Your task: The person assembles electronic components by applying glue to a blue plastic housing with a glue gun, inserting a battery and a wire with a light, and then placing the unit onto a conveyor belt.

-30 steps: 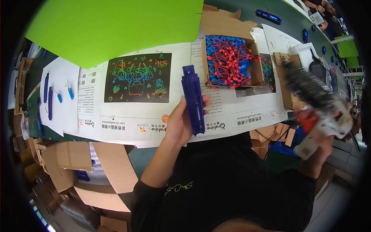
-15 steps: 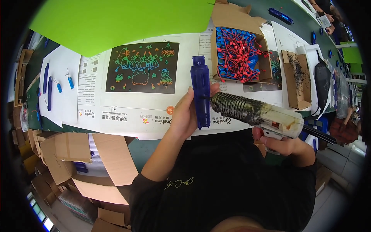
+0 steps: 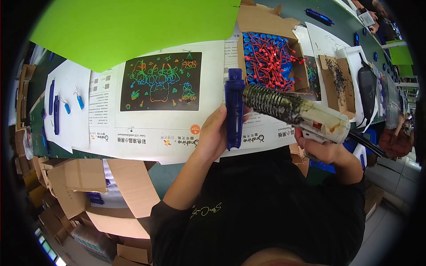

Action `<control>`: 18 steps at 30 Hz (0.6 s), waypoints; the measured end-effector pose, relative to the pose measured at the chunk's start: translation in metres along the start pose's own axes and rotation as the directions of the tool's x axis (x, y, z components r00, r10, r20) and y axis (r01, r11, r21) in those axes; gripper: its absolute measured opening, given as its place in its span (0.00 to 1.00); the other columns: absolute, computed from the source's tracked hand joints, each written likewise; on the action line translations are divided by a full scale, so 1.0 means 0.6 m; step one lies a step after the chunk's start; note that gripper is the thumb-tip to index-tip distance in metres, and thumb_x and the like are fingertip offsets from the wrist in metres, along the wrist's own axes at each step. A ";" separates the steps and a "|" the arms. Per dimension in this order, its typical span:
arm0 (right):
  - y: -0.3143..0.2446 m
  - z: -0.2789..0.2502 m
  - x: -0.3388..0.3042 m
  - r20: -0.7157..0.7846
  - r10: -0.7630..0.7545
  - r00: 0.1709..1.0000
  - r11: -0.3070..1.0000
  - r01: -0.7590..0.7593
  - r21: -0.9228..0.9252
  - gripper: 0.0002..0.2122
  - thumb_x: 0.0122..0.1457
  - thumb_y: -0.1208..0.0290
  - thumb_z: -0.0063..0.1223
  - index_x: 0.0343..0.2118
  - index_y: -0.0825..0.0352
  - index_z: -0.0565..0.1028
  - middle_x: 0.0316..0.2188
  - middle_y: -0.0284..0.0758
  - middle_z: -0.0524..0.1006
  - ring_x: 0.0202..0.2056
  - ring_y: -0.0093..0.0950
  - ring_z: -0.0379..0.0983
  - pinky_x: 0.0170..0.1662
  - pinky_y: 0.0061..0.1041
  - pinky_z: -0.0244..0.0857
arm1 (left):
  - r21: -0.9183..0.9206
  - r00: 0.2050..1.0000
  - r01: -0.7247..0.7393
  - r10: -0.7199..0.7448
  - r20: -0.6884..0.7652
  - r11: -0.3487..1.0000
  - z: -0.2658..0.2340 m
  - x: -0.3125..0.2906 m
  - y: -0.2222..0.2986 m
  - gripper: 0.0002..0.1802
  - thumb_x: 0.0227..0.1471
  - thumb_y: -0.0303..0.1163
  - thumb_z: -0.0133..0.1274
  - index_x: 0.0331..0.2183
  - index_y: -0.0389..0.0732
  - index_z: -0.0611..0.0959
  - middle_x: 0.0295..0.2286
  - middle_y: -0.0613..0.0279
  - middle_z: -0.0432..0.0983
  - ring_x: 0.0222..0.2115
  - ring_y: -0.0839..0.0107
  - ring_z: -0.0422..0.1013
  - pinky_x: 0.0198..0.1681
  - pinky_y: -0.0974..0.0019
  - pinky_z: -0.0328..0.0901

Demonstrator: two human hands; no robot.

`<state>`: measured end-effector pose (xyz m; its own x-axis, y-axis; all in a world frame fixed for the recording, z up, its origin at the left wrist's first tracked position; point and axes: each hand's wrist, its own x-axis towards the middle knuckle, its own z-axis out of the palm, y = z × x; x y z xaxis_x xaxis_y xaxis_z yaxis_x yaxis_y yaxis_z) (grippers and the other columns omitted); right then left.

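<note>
My left hand [image 3: 211, 138] is closed round a long dark-blue plastic housing [image 3: 234, 113], held nearly upright in the picture above the paper sheet. In my right hand [image 3: 323, 151] is a worn white glue gun [image 3: 317, 119], its front wrapped in a blackened coil. A black glue stick [image 3: 367, 142] pokes out of its back. The gun's nozzle end meets the housing's right side near the far end; whether the tip touches is hidden from me.
Behind the gun stands a cardboard box [image 3: 303, 73] of blue cylindrical cells with red leads [image 3: 273, 57]. To its right lies a cardboard tray [image 3: 336, 84] with black residue. A green sheet [image 3: 133, 26] covers the far left. More housings [image 3: 56, 115] and small blue cells [image 3: 80, 101] lie left.
The glue gun's nozzle has moved from the middle of the housing to near its far end. My left hand and the housing have shifted slightly right.
</note>
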<state>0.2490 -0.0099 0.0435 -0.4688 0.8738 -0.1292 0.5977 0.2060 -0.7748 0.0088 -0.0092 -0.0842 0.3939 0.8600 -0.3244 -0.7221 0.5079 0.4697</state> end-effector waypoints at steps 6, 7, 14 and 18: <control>0.010 -0.016 0.003 0.107 -0.133 0.985 0.987 0.142 -0.076 0.13 0.44 0.81 0.49 0.36 0.71 0.71 0.29 0.34 0.74 0.32 0.25 0.70 0.36 0.24 0.65 | 0.025 0.999 -0.026 0.026 0.020 0.999 0.009 0.000 0.003 0.25 0.60 0.43 0.31 0.47 0.31 0.67 0.43 0.48 0.68 0.45 0.66 0.66 0.51 0.64 0.59; 0.003 -0.015 0.006 0.125 -0.023 0.992 0.999 0.017 0.050 0.13 0.45 0.81 0.48 0.37 0.72 0.71 0.30 0.34 0.74 0.33 0.24 0.70 0.37 0.24 0.65 | -0.010 1.000 -0.021 0.021 0.015 1.000 0.008 0.001 0.000 0.25 0.60 0.43 0.31 0.47 0.30 0.67 0.43 0.48 0.68 0.45 0.65 0.66 0.51 0.64 0.59; -0.023 -0.022 0.014 0.060 0.098 0.993 0.968 -0.109 0.227 0.13 0.45 0.79 0.49 0.36 0.70 0.72 0.33 0.38 0.75 0.33 0.31 0.72 0.35 0.27 0.65 | 0.092 0.999 -0.024 0.026 -0.028 0.995 0.002 0.002 -0.007 0.24 0.59 0.44 0.33 0.45 0.32 0.69 0.42 0.51 0.70 0.45 0.62 0.66 0.54 0.54 0.57; -0.038 -0.031 0.009 0.022 0.154 0.988 0.960 -0.155 0.232 0.14 0.45 0.75 0.53 0.38 0.69 0.72 0.33 0.37 0.75 0.31 0.29 0.73 0.34 0.26 0.66 | 0.132 1.000 -0.023 0.024 -0.004 0.991 -0.004 -0.001 -0.003 0.27 0.59 0.47 0.32 0.48 0.34 0.66 0.46 0.52 0.66 0.49 0.62 0.63 0.52 0.62 0.57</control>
<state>0.2448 -0.0019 0.0718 -0.3857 0.8851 -0.2605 0.4959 -0.0392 -0.8675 0.0089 -0.0109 -0.0868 0.3743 0.8715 -0.3168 -0.6494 0.4902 0.5813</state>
